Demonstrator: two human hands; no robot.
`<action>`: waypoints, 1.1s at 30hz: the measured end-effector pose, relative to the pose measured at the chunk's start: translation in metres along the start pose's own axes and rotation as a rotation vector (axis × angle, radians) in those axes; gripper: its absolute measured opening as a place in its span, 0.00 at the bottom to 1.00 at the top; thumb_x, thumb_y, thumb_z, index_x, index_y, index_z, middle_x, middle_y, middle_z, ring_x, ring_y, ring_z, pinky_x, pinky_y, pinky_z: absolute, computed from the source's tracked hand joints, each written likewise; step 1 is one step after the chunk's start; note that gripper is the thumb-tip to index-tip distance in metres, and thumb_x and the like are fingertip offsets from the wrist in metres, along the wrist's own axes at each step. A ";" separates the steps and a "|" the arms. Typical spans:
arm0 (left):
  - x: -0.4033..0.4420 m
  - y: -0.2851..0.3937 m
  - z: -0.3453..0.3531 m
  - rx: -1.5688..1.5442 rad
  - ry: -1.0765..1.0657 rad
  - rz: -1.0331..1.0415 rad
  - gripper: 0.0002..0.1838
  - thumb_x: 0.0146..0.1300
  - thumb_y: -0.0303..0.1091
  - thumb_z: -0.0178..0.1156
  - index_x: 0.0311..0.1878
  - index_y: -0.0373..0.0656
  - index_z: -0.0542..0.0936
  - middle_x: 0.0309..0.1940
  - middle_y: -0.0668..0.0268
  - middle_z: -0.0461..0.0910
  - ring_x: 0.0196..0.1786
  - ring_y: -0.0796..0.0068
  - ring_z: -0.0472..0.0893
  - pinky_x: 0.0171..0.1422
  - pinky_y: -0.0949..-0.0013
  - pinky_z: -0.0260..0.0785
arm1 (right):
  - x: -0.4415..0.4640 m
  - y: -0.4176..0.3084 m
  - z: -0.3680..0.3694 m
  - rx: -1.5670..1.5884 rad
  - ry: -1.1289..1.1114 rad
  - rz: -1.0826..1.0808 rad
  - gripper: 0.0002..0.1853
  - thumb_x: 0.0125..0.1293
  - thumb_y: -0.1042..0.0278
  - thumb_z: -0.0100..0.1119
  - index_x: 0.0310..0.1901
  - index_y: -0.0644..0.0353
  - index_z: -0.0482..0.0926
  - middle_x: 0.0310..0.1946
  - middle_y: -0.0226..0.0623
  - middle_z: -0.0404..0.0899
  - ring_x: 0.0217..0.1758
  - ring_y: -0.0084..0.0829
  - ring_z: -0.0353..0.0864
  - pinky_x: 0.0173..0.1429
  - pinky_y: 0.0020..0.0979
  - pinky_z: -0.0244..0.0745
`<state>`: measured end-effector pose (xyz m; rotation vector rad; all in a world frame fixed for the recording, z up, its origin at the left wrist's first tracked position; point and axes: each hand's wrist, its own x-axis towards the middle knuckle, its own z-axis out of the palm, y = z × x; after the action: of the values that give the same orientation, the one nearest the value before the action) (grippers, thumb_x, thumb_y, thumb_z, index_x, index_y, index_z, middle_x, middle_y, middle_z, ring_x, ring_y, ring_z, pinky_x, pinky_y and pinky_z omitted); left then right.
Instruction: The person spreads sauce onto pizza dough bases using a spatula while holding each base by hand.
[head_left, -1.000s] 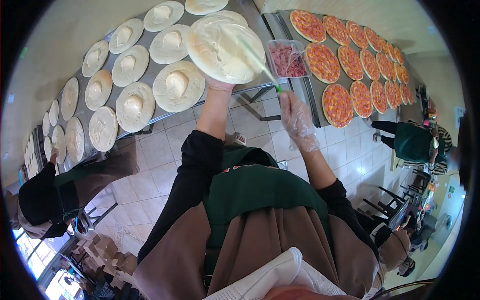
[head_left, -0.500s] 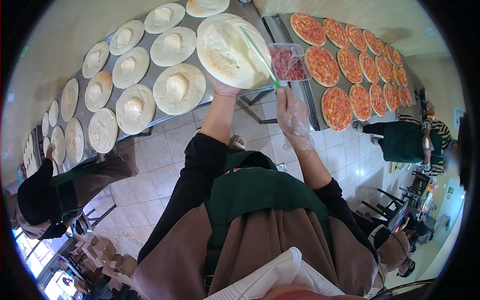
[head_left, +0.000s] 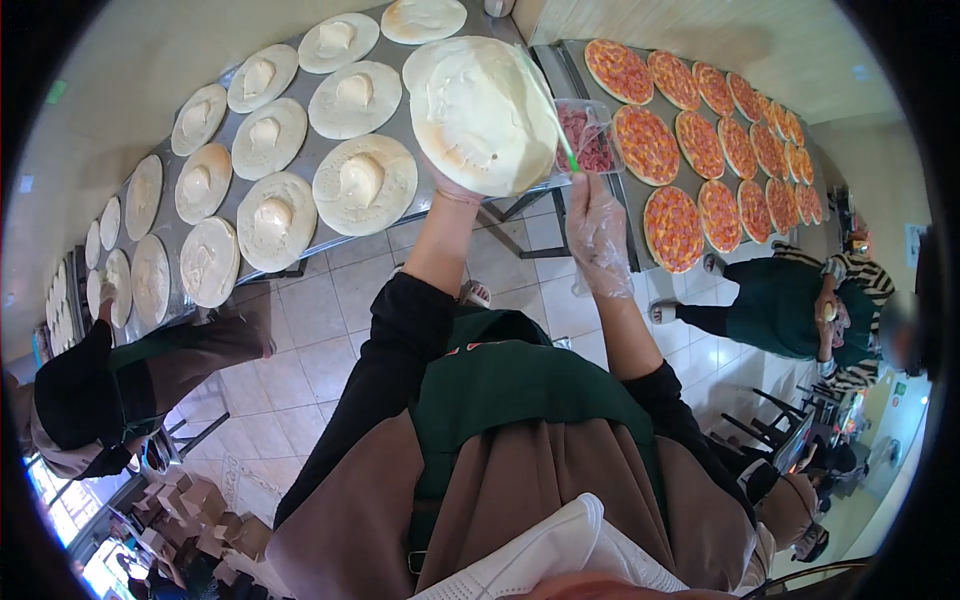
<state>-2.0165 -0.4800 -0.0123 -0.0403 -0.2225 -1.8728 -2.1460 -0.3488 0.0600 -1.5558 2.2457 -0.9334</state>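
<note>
Because the round base (head_left: 480, 115) covers it in the head view, most of the left hand (head_left: 452, 187) escapes inspection: the wrist and heel show below the near rim, and I cannot tell whether the fingers are spread or pressed together. The blade of the spatula (head_left: 549, 105) is pale against the white spread, its outline hard to make out; the handle's end is concealed in the right hand (head_left: 597, 238). That hand, in a clear glove, pinches the green part of the handle between thumb and fingers. The clear tub (head_left: 614, 158) of pink pieces (head_left: 588, 140) is partly hidden behind the handle.

The base is held up at the near edge of the metal table (head_left: 484, 22), its spread face toward the wearer's head. The spatula lies along the base's right side, blade pointing away from the wearer and slightly leftward, its long axis slanting back down to the right hand.
</note>
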 end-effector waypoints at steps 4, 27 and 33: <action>0.000 -0.005 -0.004 0.063 0.059 -0.007 0.33 0.67 0.58 0.43 0.68 0.47 0.62 0.64 0.59 0.68 0.63 0.58 0.71 0.67 0.50 0.65 | -0.022 0.000 0.024 0.051 -0.091 -0.211 0.14 0.73 0.60 0.43 0.42 0.62 0.74 0.25 0.57 0.75 0.33 0.59 0.76 0.34 0.49 0.68; -0.011 0.011 -0.007 -0.080 -0.090 -0.223 0.28 0.67 0.49 0.51 0.64 0.40 0.67 0.60 0.57 0.73 0.57 0.60 0.77 0.61 0.55 0.73 | 0.014 -0.002 -0.006 -0.021 -0.008 -0.318 0.14 0.72 0.59 0.45 0.40 0.60 0.75 0.27 0.55 0.78 0.29 0.57 0.77 0.32 0.51 0.70; -0.015 0.012 -0.017 0.104 -0.076 -0.221 0.27 0.68 0.43 0.53 0.66 0.41 0.65 0.58 0.59 0.74 0.58 0.63 0.75 0.60 0.58 0.73 | -0.002 -0.007 -0.010 -0.099 -0.178 -0.442 0.10 0.70 0.62 0.48 0.41 0.60 0.75 0.27 0.52 0.78 0.32 0.54 0.78 0.34 0.47 0.71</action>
<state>-1.9990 -0.4729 -0.0297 -0.0163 -0.3899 -2.0787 -2.1457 -0.3445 0.0718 -2.1409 1.8873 -0.7537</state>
